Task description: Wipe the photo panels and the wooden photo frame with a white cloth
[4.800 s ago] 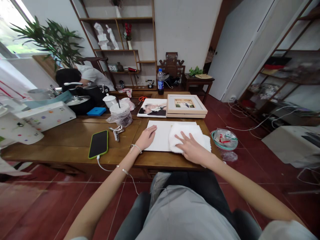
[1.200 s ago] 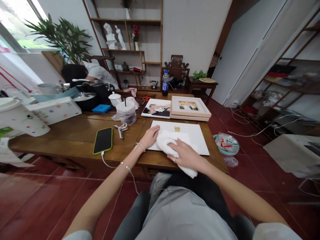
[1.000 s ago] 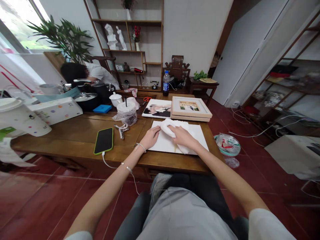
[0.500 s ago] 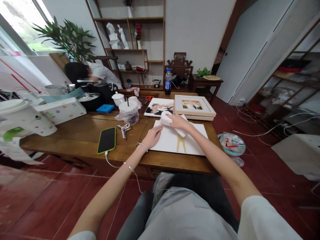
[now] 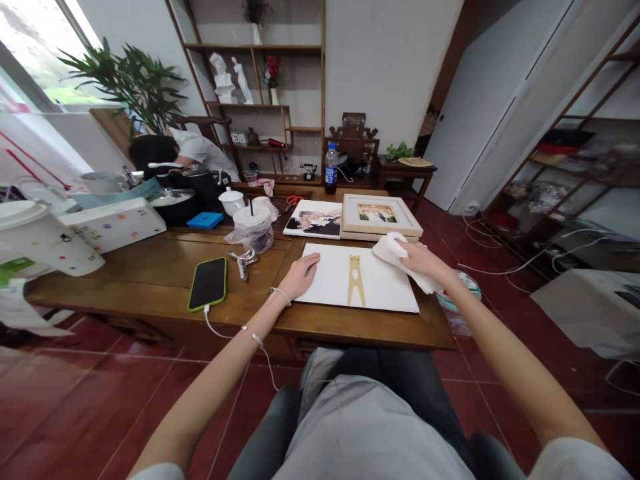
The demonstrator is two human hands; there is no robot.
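Observation:
A white rectangular board (image 5: 330, 283) lies flat near the table's front edge, with a gold, long-legged bracket-like piece (image 5: 356, 280) at its middle. My left hand (image 5: 301, 275) rests on the board's left side, its fingers stretched out flat. At the board's right end, my right hand (image 5: 423, 260) is closed around a crumpled white cloth or tissue (image 5: 393, 250), part of which hangs past the board's edge. Just behind the board are a light wooden picture frame (image 5: 415, 223) and a white-edged photo print (image 5: 314, 220).
Left on the wooden table (image 5: 265, 293) lie a charging phone (image 5: 208, 284), a silver Y-shaped object (image 5: 243, 263) and a bagged drink cup (image 5: 251, 227). A cola bottle (image 5: 331, 170) stands behind. Across the table, a person (image 5: 200, 150) leans low. A lined bin (image 5: 465, 290) sits right.
My right hand has swept the white cloth from the board's upper left to its right end, uncovering the gold piece. My left hand stays in place on the board.

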